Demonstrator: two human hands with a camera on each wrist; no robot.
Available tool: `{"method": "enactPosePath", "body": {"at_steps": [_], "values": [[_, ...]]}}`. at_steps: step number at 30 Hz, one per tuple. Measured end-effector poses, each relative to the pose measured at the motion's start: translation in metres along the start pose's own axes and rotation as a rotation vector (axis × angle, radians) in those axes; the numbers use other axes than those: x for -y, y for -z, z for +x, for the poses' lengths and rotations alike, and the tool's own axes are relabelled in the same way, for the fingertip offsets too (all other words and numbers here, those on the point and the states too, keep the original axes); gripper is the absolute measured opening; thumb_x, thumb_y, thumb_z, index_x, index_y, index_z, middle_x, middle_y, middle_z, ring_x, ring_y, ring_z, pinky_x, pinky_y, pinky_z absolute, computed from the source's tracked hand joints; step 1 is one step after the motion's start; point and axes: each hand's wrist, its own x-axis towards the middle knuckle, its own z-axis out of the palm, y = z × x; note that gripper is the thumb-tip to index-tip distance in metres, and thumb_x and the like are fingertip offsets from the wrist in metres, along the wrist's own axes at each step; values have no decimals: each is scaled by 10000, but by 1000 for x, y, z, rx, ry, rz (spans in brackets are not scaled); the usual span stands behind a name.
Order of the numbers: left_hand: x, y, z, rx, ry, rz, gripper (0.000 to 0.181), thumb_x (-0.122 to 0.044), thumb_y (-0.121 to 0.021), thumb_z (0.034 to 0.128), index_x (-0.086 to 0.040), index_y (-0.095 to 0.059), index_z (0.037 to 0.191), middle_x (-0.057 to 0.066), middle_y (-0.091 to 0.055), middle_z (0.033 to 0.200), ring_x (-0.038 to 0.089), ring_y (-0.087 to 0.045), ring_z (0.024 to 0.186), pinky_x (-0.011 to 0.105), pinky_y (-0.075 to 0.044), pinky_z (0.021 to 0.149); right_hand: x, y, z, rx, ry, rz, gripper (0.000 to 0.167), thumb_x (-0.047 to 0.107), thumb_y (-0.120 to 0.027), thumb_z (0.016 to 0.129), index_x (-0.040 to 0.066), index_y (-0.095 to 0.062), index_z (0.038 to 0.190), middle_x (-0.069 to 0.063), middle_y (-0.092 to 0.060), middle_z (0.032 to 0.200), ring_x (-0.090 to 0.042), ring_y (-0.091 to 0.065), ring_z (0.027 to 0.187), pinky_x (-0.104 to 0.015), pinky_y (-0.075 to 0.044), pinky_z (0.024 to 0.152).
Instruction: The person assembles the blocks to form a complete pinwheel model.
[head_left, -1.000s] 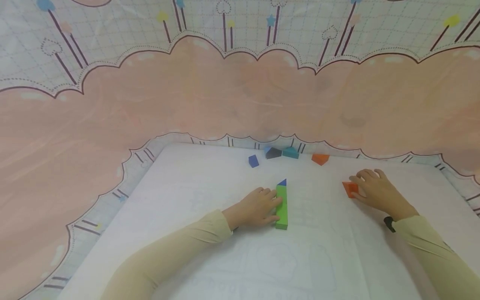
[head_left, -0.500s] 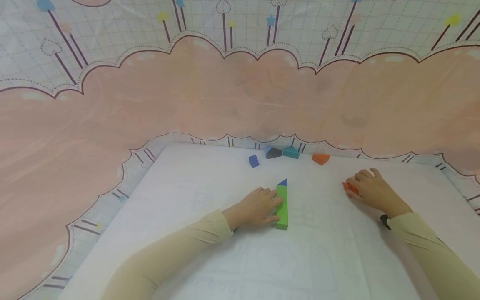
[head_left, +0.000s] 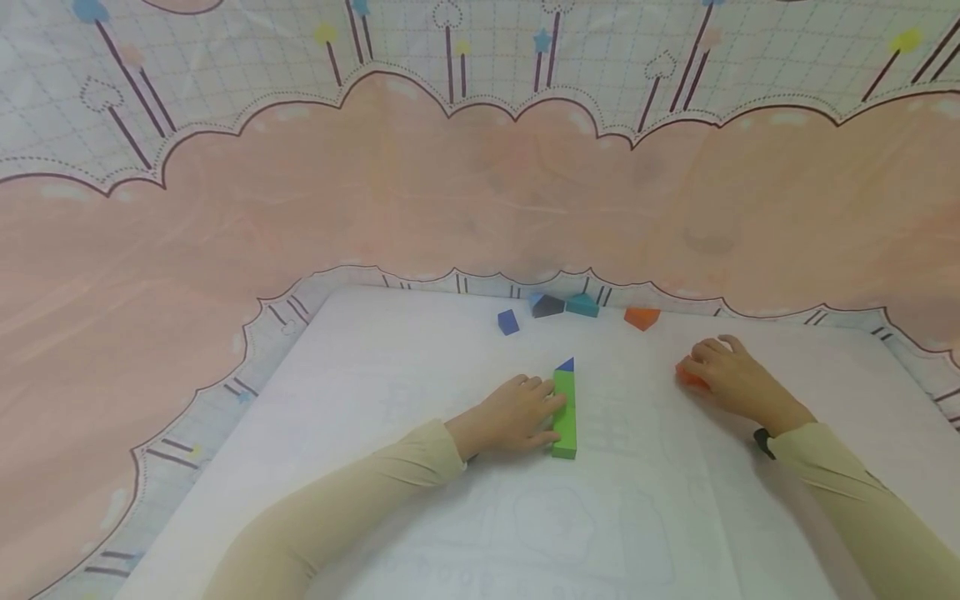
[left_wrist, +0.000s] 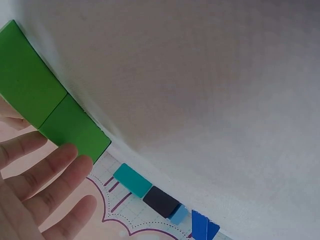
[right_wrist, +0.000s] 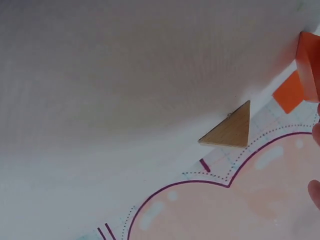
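My left hand (head_left: 513, 414) rests against the left side of two green blocks (head_left: 565, 421) laid end to end. In the left wrist view its fingers (left_wrist: 55, 200) stretch out, fingertips touching the green blocks (left_wrist: 75, 127), with a seam between the two. A small blue triangular block (head_left: 566, 365) sits at the far end of the row. To the right, my right hand (head_left: 738, 382) grips an orange block (head_left: 688, 373), its fingers partly covering it. The right wrist view shows only part of that orange block (right_wrist: 310, 65) and some fingertips.
Along the far edge of the white table (head_left: 405, 358) lie a blue block (head_left: 507, 322), a dark block (head_left: 547, 307) against a light blue one, a teal block (head_left: 582, 306) and another orange block (head_left: 642, 318). A plain wooden triangle (right_wrist: 232, 130) shows in the right wrist view.
The right hand has closed over the orange block and moved it slightly to the left. The left hand and green blocks stay in place.
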Motion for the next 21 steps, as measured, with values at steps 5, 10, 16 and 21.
{"method": "enactPosePath", "body": {"at_steps": [5,10,16,21], "values": [[0,1,0,6,3,1,447,-513,-455,935,-172,-476,1223,8,-555,1134,151,-540,1012,307,-450,894,3,3,2,51,-16,19,365,21,-831,620,83,-663,938,-113,-618,859,-320,-590,879,-574,-432,858],[0,1,0,9,6,0,448,-514,-454,935,-172,-478,1224,7,-555,1135,150,-540,1008,305,-450,893,5,4,2,64,-43,23,432,70,-847,616,49,-652,1001,-122,-635,878,-327,-592,898,-573,-436,855],[0,-1,0,9,6,2,453,-517,-450,936,-171,-477,1228,1,-555,1129,146,-539,998,304,-452,889,5,6,3,101,-79,52,422,79,-840,630,28,-656,1006,-127,-650,903,-335,-590,925,-560,-433,867],[0,-1,0,9,5,-1,449,-515,-451,936,-172,-477,1225,2,-554,1125,147,-536,997,303,-449,886,7,7,8,127,-90,100,421,19,-819,641,38,-657,1029,-128,-658,942,-340,-588,958,-552,-422,890]]}}
